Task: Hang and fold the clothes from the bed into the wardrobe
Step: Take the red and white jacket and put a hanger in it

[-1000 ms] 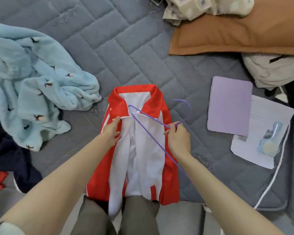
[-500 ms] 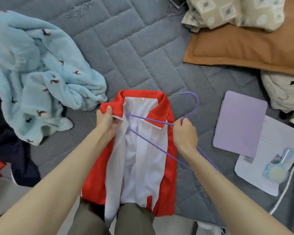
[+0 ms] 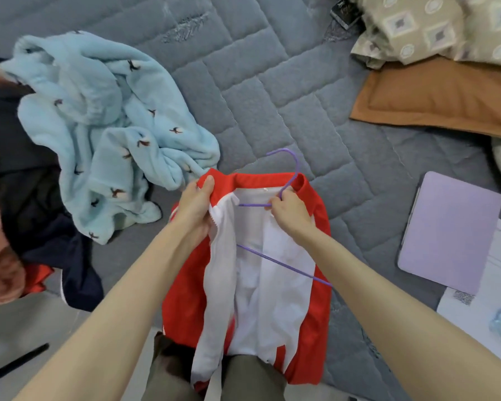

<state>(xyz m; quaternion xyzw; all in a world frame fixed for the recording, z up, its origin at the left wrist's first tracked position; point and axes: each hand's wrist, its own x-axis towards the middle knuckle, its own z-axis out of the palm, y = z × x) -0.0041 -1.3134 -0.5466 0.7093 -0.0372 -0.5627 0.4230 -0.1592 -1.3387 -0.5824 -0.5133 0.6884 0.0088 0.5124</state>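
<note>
1. Jacket (image 3: pixel 182 285): red, white lining up, lying open at the bed (image 3: pixel 272 96) edge, right in front of the person. Collar is at the far end and the hem hangs over the knees, so the long axis runs straight away from the person.
2. Left hand (image 3: pixel 195 204) grip: thumb and fingers pinch the collar and front edge on the left side, lifting it a bit.
3. Right hand (image 3: pixel 289 211) grip: curled round the hanger (image 3: pixel 272 260) neck, just under the hook, at the collar's right.
4. Hanger: thin, purple. Hook points away from the person, past the collar. Long axis lies crosswise but tilted. Its left end goes under the left front flap beside the left hand. Its right end sticks out low over the right front panel, outside the cloth.
5. Key relation: the loose right end lies below and right of the right-hand grip. The jacket's right shoulder is just beside that grip, up by the collar, so the right hand is nearer. Likely next: swing that end up into the right shoulder while the left pinch steadies the collar.
6. Risk, my guess: the thin hanger end snags the lining.
7. Rest: blue fleece (image 3: pixel 99 125) to the left, tablet (image 3: pixel 451 230) to the right.
</note>
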